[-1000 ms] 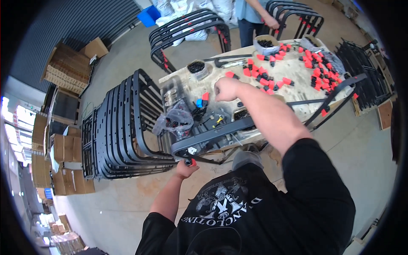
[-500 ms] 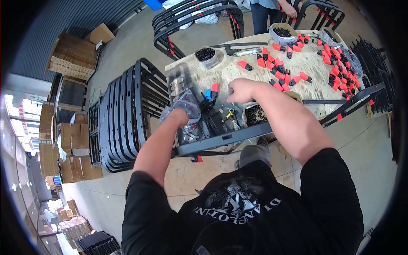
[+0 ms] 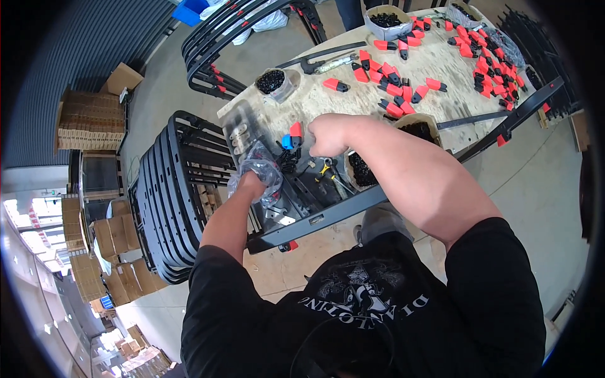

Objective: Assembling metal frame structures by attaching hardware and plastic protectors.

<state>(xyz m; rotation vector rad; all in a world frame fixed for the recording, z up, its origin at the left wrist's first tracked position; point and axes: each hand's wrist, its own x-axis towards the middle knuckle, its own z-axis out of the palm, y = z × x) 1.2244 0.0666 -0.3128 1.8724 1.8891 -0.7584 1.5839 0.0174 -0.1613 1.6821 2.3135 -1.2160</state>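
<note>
White capital lettering [image 3: 413,306] curves across the black shirt [image 3: 252,331].

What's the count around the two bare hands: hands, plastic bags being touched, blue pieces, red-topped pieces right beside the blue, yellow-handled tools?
Hands: 2, the left hand and the right hand
Plastic bag at the left hand: 1
Blue piece: 1
Red-topped piece beside it: 1
Yellow-handled tool: 1
Total: 6

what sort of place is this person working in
Probably an assembly workshop or warehouse: a worktable strewn with red-and-black pieces, a row of matching black frames standing beside it, and stacked cardboard farther left.
</note>
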